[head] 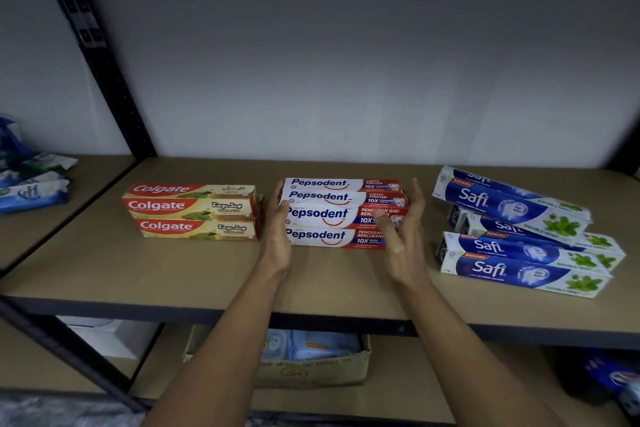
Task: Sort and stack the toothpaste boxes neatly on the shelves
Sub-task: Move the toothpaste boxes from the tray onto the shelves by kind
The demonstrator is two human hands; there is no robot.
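Red-and-gold Colgate boxes, white-red-blue Pepsodent boxes; blue-white Safi boxes with green leaves, tan shelf

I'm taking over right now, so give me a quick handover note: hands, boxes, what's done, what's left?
Left hand: open, flat against the left end of the Pepsodent stack.
Right hand: open, by its right end, holding nothing.
Colgate stack: neat, left on the shelf.
Safi boxes: right, piled askew.
Done: Colgate; Pepsodent nearly.
To do: straighten Safi.
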